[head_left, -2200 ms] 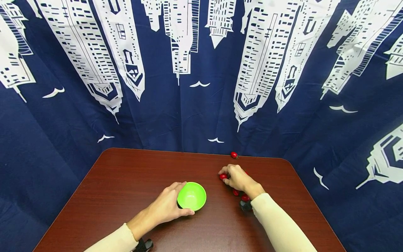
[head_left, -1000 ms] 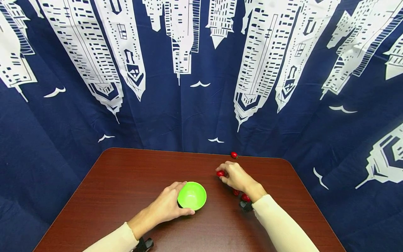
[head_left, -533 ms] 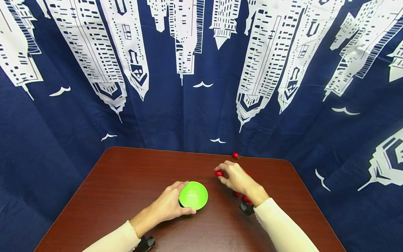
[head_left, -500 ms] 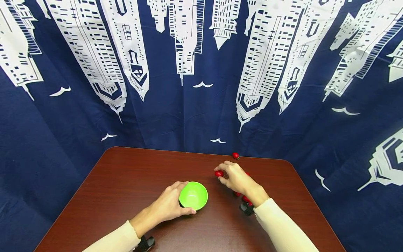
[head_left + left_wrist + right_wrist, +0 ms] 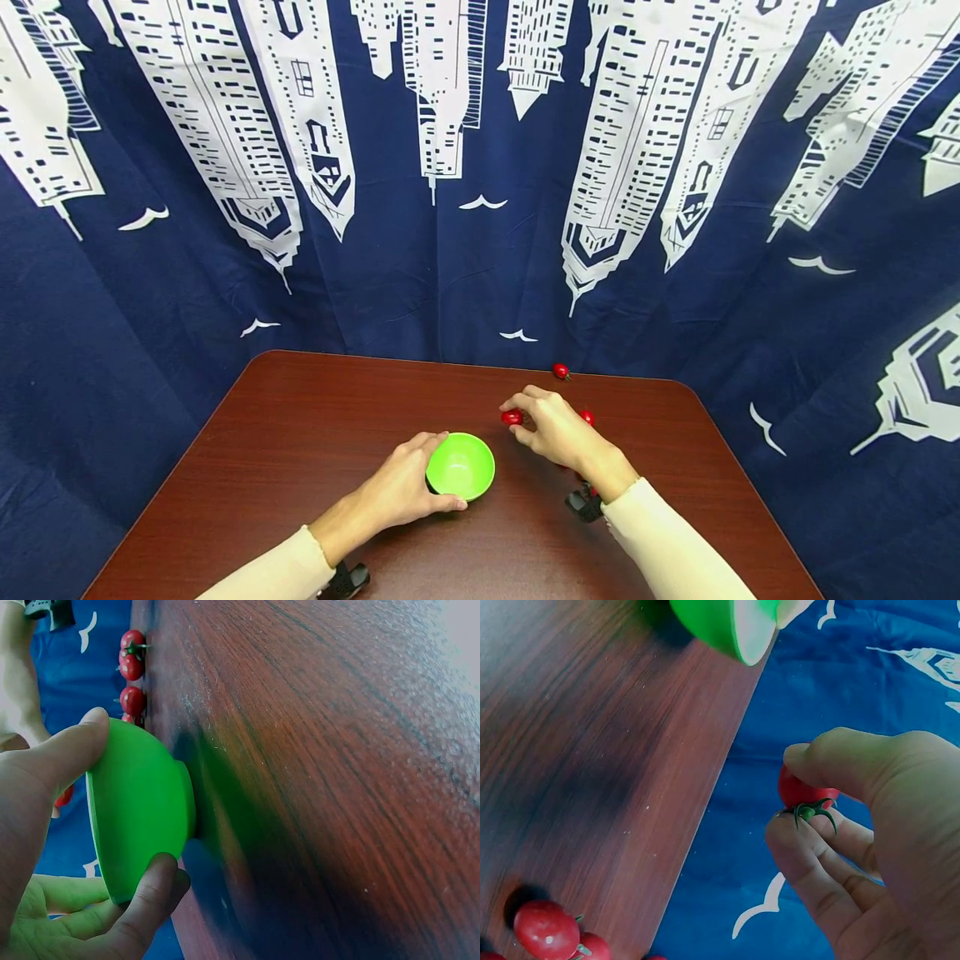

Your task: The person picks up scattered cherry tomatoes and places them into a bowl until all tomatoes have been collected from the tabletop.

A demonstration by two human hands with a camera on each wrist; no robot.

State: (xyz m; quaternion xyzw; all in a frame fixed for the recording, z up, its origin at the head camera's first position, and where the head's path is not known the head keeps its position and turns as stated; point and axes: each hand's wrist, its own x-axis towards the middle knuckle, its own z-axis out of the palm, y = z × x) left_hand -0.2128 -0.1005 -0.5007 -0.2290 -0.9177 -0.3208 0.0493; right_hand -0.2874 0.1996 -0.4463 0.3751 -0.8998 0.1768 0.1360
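A small green bowl (image 5: 461, 468) stands on the table, and my left hand (image 5: 397, 487) grips it from the left side. In the left wrist view the thumb lies at the rim of the bowl (image 5: 142, 802), with fingers around its opposite side. My right hand (image 5: 558, 433) pinches a red cherry tomato (image 5: 512, 417) between thumb and fingers, up and to the right of the bowl. Seen from the right wrist, that tomato (image 5: 793, 789) has its green calyx showing and is raised off the tabletop. The bowl's visible inside holds nothing.
A lone tomato (image 5: 561, 371) lies at the table's far edge. Another tomato (image 5: 587, 417) sits just behind the right hand, and more tomatoes (image 5: 546, 930) lie under the right forearm, partly hidden. A blue cloth (image 5: 390, 275) with white buildings hangs behind the brown table (image 5: 337, 400).
The right hand has lifted the tomato and moved left with it, closer to the bowl. A tomato behind that hand now shows more. The left hand and bowl have stayed put.
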